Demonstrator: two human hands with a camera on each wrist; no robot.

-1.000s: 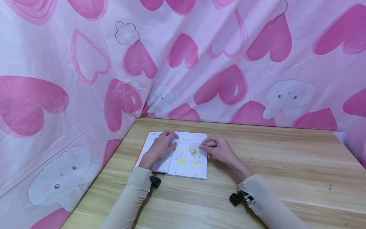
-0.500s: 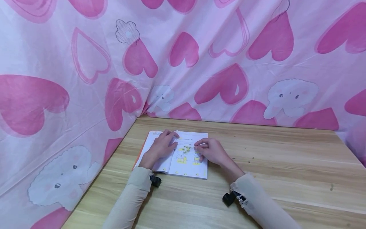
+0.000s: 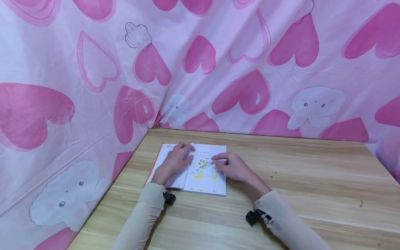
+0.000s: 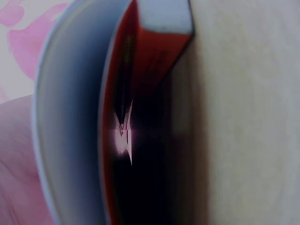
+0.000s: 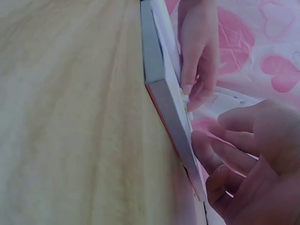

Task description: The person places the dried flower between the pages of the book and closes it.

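Observation:
An open book (image 3: 204, 184) lies on the wooden table, its right page printed with yellow-tinted cartoon figures. My left hand (image 3: 177, 159) rests across the left page and the fold, fingers bent loosely and pressing the pages down. A small sprig with yellow-green flower heads (image 3: 203, 163) lies on the upper right page, its thin stem pointing right. Over the right edge of that page, my right hand (image 3: 232, 166) has its fingertips close to the stem. In the right wrist view, the right fingers (image 5: 234, 145) are loosely bent and apart, with nothing visible between them.
The wooden table (image 3: 297, 180) extends to the right of the book. A pink-and-white curtain with hearts (image 3: 240, 93) hangs along the back and left edges. Black wrist cameras (image 3: 253, 217) sit at both cuffs. The book's thick page block (image 5: 171, 112) stands above the tabletop.
My right hand moved left over the page, carrying the sprig; the sprig then stays put while the right fingers loosen around its stem. My left hand keeps its place.

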